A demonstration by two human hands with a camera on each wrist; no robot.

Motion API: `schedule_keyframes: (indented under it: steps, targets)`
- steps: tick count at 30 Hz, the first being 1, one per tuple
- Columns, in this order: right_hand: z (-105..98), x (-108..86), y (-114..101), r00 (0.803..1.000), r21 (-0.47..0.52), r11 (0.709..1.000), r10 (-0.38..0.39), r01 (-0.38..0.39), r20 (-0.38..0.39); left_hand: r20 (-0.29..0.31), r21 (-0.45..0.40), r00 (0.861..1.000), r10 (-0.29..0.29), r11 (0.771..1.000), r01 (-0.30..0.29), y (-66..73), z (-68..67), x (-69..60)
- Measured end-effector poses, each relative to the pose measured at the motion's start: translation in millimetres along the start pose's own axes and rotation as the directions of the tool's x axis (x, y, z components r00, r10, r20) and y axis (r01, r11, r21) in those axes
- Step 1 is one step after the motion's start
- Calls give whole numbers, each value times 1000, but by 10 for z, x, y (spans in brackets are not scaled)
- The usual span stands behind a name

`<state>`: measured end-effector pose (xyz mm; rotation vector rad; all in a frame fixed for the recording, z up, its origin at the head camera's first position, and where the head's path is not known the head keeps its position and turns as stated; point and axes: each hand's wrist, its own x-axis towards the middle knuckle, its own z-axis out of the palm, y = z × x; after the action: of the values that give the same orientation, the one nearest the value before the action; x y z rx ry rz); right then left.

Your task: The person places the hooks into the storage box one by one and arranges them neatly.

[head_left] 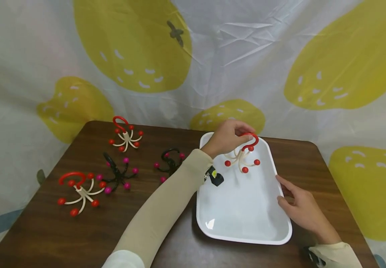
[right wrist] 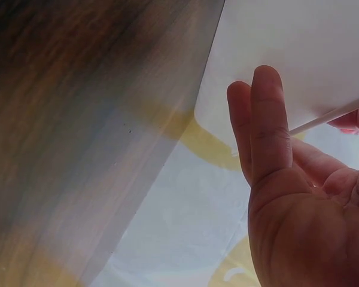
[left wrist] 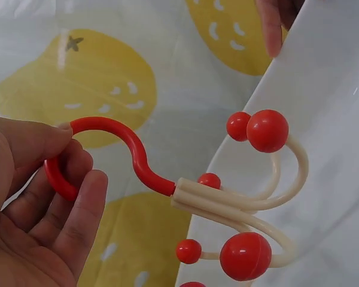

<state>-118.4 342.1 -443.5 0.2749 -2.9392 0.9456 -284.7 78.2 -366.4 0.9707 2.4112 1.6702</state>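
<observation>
My left hand point(head_left: 227, 137) pinches the red hooked handle of a claw massager point(left wrist: 233, 203) between thumb and fingers. Its cream prongs end in red balls and hang over the far part of a white tray point(head_left: 243, 216); whether a ball touches the tray I cannot tell. At the tray's right side, my right hand point(head_left: 303, 208) holds the rim, its fingers point(right wrist: 269, 119) against the outer wall. Left of the tray stand two more red-and-cream massagers, one at the back point(head_left: 125, 137) and one nearer point(head_left: 83, 191), and two black massagers with pink balls point(head_left: 117, 175) point(head_left: 171, 163).
Everything stands on a dark brown wooden table point(head_left: 62, 238). Behind it hangs a pale curtain point(head_left: 233, 74) printed with yellow fruit. My left forearm point(head_left: 166, 204) crosses the table and partly covers the black massager nearer the tray.
</observation>
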Motion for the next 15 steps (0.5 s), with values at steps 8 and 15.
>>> schedule_keyframes:
  steps: [8,15]
  targets:
    - [39,-49,1,1000,13,1000,2,-2,-10,-12,-7,997,-75,997,75,-76,164,105]
    - [19,-39,0,1000,11,1000,-5,6,-11,-29,-36,997,-74,997,73,-123,263,185]
